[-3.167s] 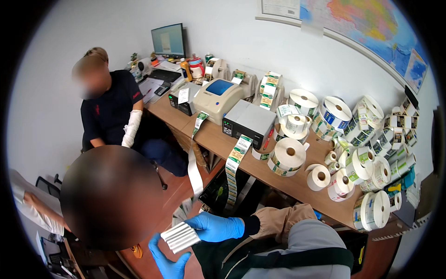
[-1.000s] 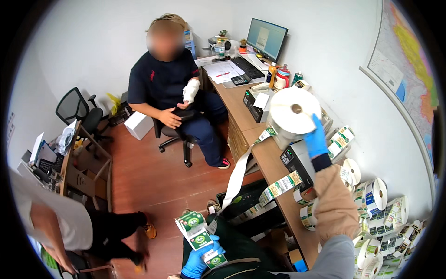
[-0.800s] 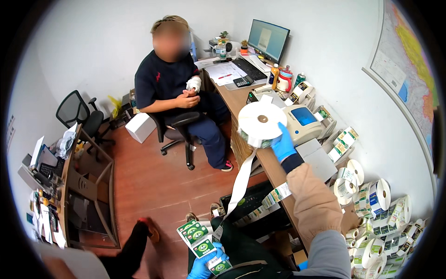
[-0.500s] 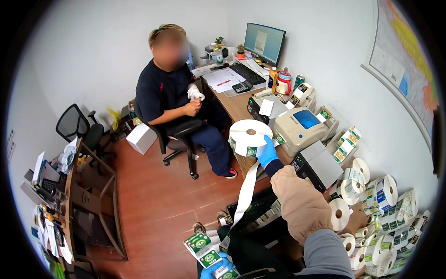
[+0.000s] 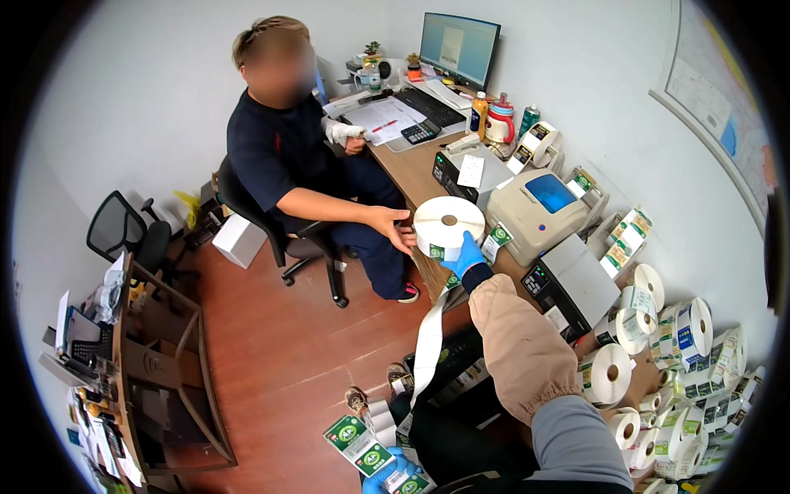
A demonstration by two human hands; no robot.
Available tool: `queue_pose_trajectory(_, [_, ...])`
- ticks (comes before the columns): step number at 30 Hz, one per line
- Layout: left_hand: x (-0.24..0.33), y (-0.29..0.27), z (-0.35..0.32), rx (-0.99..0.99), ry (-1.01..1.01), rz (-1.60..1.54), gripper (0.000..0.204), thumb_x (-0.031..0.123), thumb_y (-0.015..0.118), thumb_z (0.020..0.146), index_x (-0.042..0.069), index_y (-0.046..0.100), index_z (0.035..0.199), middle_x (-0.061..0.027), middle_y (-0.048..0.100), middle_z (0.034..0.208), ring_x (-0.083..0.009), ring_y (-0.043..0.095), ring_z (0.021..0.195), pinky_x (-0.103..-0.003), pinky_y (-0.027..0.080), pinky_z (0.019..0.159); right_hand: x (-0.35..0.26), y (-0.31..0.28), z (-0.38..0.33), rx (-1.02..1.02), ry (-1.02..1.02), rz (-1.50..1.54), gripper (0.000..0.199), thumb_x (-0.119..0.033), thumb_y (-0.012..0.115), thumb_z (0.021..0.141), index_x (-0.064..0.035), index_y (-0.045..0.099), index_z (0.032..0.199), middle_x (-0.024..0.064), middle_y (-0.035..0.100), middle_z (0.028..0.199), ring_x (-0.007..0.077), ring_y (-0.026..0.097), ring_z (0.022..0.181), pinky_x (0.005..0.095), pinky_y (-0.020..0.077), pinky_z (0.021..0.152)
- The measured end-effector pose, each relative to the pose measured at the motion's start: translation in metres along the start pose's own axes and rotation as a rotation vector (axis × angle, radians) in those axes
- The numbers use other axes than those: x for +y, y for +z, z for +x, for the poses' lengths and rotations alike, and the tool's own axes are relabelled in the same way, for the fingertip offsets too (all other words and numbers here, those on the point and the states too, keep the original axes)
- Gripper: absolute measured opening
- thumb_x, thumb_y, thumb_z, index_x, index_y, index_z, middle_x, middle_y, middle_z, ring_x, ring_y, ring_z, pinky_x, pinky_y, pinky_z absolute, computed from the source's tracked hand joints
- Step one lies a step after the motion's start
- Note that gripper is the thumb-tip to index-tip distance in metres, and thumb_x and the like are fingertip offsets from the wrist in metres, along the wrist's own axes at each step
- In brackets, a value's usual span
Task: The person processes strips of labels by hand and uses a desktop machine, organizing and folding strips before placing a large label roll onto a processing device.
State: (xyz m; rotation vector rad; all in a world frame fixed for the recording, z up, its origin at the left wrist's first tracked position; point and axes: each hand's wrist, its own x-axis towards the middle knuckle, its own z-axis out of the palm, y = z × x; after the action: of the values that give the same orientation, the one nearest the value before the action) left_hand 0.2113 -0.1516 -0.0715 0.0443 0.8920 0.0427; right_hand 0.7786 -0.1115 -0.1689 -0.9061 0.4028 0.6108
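My right hand (image 5: 466,262), in a blue glove, is closed on the near side of a large white label roll (image 5: 448,216) with a brown cardboard core. From this roll a pale strip (image 5: 428,346) hangs down toward my lap. Low in the view, my gloved left hand (image 5: 387,476) grips a strip of green-and-white labels (image 5: 350,436). Part of its fingers is hidden by the labels. A seated person's bare hand (image 5: 392,226) is stretched out beside the roll's left edge; whether it touches cannot be told.
A beige label printer (image 5: 535,210) and dark-fronted printers stand on the desk right of the roll. Many label rolls (image 5: 605,375) are piled at the lower right. The person sits on a black office chair (image 5: 239,198). Another desk (image 5: 123,346) lines the left side.
The seated person has brought one bare hand from their lap across to the roll. My right hand still holds the roll, which shows slightly lower and tilted. My left hand keeps its labels.
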Motion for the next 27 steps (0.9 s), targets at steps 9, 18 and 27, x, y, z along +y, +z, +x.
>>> queue_pose_trajectory(9, [-0.008, 0.029, -0.016, -0.144, 0.186, 0.241, 0.013, 0.020, 0.061, 0.091, 0.013, 0.050, 0.092, -0.0006, 0.045, 0.074, -0.0159, 0.046, 0.071, -0.034, 0.042, 0.066, -0.016, 0.010, -0.049, -0.030, -0.134, 0.083, 0.050, -0.032, 0.048, 0.100, -0.0146, 0.040, 0.146, 0.0059, 0.045, 0.149, 0.0267, 0.038, 0.140, 0.0485, 0.0287, 0.112])
queue_pose_trajectory(18, [-0.019, 0.042, -0.046, -0.116, 0.234, 0.227, 0.015, 0.013, 0.056, 0.093, 0.007, 0.053, 0.106, -0.0042, 0.050, 0.080, -0.0189, 0.049, 0.076, -0.035, 0.044, 0.077, -0.008, -0.047, -0.182, -0.517, -0.177, -0.276, 0.030, -0.017, 0.054, 0.100, 0.0004, 0.056, 0.124, 0.0160, 0.065, 0.115, 0.0299, 0.066, 0.107, 0.0375, 0.0570, 0.090])
queue_pose_trajectory(27, [-0.027, 0.015, -0.036, -0.347, 0.316, 0.311, 0.032, 0.015, 0.060, 0.086, 0.000, 0.053, 0.113, -0.0089, 0.052, 0.082, -0.0254, 0.055, 0.079, -0.042, 0.047, 0.081, -0.083, -0.141, -0.168, -0.089, -0.431, -0.351, 0.020, -0.016, 0.057, 0.098, -0.0046, 0.057, 0.114, 0.0088, 0.065, 0.098, 0.0213, 0.067, 0.085, 0.0329, 0.0569, 0.076])
